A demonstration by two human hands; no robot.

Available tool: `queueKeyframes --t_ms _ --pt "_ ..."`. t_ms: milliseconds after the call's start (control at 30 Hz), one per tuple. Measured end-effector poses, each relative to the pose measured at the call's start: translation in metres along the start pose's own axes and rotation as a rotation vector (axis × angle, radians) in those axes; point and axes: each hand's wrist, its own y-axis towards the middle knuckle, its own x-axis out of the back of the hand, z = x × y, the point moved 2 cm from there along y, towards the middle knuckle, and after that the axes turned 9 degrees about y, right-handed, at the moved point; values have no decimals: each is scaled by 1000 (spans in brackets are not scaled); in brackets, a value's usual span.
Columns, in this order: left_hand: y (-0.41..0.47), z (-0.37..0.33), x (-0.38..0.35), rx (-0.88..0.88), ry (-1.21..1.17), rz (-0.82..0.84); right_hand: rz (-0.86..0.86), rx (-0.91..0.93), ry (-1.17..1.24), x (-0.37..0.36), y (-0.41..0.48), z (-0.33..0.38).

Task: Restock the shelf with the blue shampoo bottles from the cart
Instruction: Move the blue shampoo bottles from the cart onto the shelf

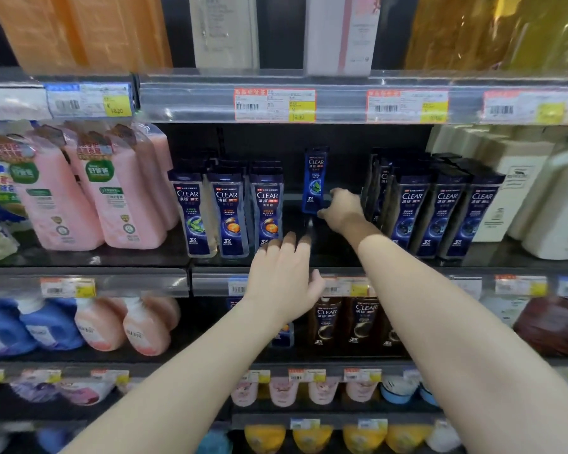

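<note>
While right hand [341, 209] touches the centre-frame blue bottle [315, 180], grip unclear, seat it upright; left hand [282, 276] spread, empty.

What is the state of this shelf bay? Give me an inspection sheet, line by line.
Surface: dark shelf, bare gap between two bottle groups.
Job's things: lone blue shampoo bottle upright deep in the gap; left row and right row fronted; cart not in view.
Clutter: pink pouches to the left, white bottles to the right.
Grippers: right hand grips the lone bottle's lower part; left hand open, holding nothing, at the shelf edge.
Cables: nothing seen.
Surroundings: price tags on rails; stocked shelves above and below.
</note>
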Motion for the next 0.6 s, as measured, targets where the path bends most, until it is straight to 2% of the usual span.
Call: queueKeyframes --t_ms 167,367,600 --pt "-5 13 11 -27 -54 36 13 130 -49 13 -38 9" --pt "-24 29 26 -74 -78 81 163 49 -221 27 -91 18" --pt "-65 38 45 -97 -17 70 139 139 -204 42 -171 15"
